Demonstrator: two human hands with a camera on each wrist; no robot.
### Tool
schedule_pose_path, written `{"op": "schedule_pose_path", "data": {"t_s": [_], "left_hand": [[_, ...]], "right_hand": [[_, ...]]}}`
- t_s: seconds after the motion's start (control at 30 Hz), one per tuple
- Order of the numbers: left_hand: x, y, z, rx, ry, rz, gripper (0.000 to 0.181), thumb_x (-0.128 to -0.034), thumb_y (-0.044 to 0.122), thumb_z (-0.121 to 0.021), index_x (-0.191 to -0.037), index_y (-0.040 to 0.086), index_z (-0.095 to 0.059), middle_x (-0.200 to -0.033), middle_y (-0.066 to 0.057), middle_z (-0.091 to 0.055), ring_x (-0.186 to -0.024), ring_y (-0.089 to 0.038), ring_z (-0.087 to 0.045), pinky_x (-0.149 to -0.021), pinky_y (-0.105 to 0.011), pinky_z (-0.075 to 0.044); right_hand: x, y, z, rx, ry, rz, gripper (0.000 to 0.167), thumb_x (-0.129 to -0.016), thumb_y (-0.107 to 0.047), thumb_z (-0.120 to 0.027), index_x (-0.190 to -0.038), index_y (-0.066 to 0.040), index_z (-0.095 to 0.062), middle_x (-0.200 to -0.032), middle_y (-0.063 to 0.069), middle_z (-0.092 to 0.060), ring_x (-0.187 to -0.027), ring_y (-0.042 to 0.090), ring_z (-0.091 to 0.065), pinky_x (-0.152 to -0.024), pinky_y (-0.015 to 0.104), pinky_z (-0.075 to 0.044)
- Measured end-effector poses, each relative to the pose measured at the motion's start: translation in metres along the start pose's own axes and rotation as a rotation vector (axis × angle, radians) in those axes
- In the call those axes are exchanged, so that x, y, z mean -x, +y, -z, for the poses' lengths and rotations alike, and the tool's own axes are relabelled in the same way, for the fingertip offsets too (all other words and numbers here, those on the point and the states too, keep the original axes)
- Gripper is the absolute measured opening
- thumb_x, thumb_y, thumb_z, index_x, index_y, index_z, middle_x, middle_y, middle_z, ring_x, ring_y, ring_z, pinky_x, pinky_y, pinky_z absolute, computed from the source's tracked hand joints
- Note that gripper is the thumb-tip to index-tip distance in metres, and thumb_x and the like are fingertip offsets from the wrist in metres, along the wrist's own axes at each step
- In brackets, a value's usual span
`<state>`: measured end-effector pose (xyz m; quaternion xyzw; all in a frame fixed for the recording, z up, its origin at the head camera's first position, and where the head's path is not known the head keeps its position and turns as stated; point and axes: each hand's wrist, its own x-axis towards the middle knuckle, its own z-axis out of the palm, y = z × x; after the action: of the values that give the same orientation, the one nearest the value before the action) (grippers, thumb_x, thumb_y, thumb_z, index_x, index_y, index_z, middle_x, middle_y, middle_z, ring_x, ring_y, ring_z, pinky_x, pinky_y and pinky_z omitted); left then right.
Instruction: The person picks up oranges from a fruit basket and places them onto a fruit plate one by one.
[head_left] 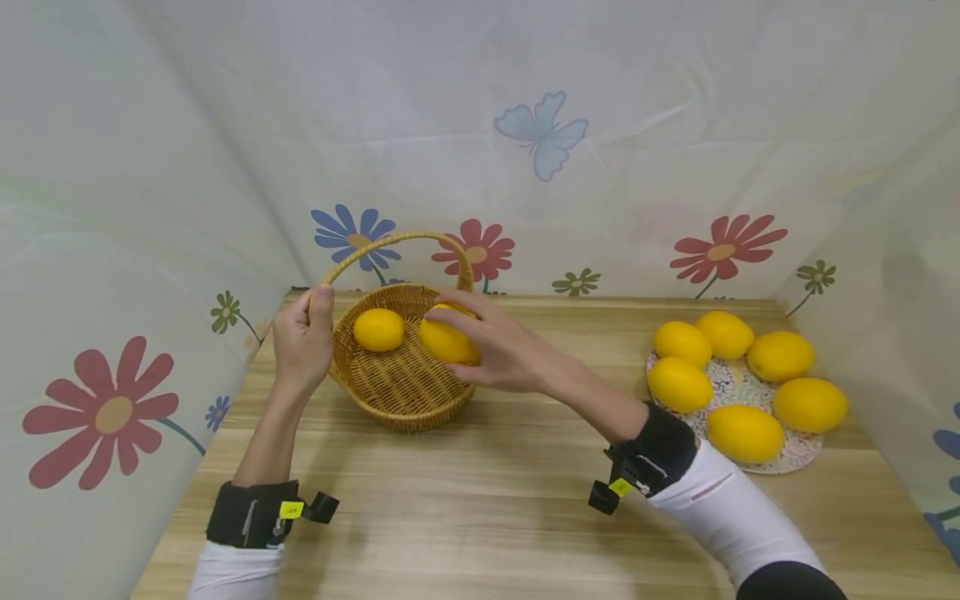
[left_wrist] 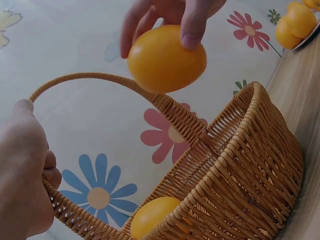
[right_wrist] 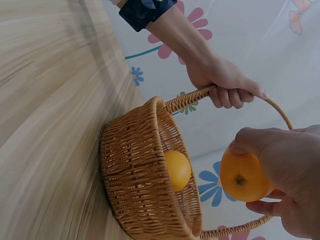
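A wicker basket (head_left: 408,400) with a tall arched handle (head_left: 405,237) stands on the table. My left hand (head_left: 303,342) grips the left side of that handle, fingers wrapped round it. With my right hand (head_left: 498,342) I hold an oval yellow-orange fruit (head_left: 444,337) above the right part of the basket, thumb and fingers on its sides. A green star-shaped stem mark shows on this fruit (right_wrist: 242,177) in the right wrist view. Inside the basket, toward the left, lies another such fruit (head_left: 378,330); the left wrist view shows only part of it (left_wrist: 155,215) over the rim.
To the right, a round patterned plate (head_left: 731,385) carries several more of these fruits (head_left: 745,433) in a ring. The wooden table (head_left: 525,500) is bounded by pale cloth walls (head_left: 615,167) printed with flowers and a butterfly, close behind the basket and plate.
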<state>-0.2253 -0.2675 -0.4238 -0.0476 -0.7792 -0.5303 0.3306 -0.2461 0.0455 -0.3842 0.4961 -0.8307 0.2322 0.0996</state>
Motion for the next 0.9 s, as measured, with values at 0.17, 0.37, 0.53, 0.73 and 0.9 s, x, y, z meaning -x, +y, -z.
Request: {"op": "schedule_pose_path", "data": {"t_s": [0.17, 0.37, 0.53, 0.73, 0.9], "left_hand": [[0.000, 0.000, 0.000, -0.010, 0.003, 0.010, 0.058, -0.1162, 0.032, -0.058, -0.069, 0.003, -0.041, -0.057, 0.014, -0.036, -0.051, -0.003, -0.028, -0.049, -0.020, -0.020], [0.000, -0.001, 0.000, 0.001, -0.007, 0.011, 0.056, -0.1167, 0.031, -0.056, -0.067, 0.012, -0.039, -0.056, 0.016, -0.035, -0.051, -0.002, -0.027, -0.049, -0.019, -0.019], [0.000, -0.003, 0.001, -0.005, -0.007, 0.009, 0.057, -0.1169, 0.033, -0.055, -0.067, 0.012, -0.039, -0.056, 0.015, -0.035, -0.051, -0.002, -0.027, -0.049, -0.019, -0.018], [0.000, -0.003, 0.000, 0.009, -0.013, 0.007, 0.058, -0.1173, 0.032, -0.055, -0.068, 0.006, -0.038, -0.056, 0.015, -0.034, -0.050, -0.002, -0.026, -0.048, -0.019, -0.018], [-0.001, -0.002, 0.000, 0.006, -0.009, 0.008, 0.059, -0.1171, 0.033, -0.056, -0.069, 0.003, -0.038, -0.056, 0.015, -0.034, -0.050, -0.002, -0.026, -0.048, -0.019, -0.018]], "right_hand": [[0.021, 0.003, 0.007, -0.013, 0.038, -0.003, 0.070, -0.089, -0.014, -0.095, -0.151, -0.011, -0.064, -0.164, 0.023, -0.056, -0.149, 0.045, -0.058, -0.118, 0.059, -0.059], [0.049, 0.013, 0.020, -0.015, 0.058, -0.028, 0.071, -0.088, -0.010, -0.095, -0.152, -0.010, -0.063, -0.164, 0.022, -0.055, -0.147, 0.044, -0.059, -0.113, 0.057, -0.062], [0.075, 0.024, 0.033, 0.001, 0.055, -0.093, 0.072, -0.088, -0.009, -0.094, -0.153, -0.009, -0.063, -0.166, 0.022, -0.054, -0.145, 0.044, -0.060, -0.110, 0.057, -0.064], [0.110, 0.036, 0.049, -0.007, 0.071, -0.163, 0.074, -0.086, -0.002, -0.094, -0.153, -0.011, -0.063, -0.164, 0.022, -0.055, -0.141, 0.044, -0.062, -0.107, 0.061, -0.064], [0.140, 0.045, 0.066, 0.038, 0.120, -0.214, 0.078, -0.082, 0.001, -0.096, -0.153, -0.013, -0.064, -0.163, 0.020, -0.057, -0.136, 0.043, -0.066, -0.103, 0.063, -0.064]]}}
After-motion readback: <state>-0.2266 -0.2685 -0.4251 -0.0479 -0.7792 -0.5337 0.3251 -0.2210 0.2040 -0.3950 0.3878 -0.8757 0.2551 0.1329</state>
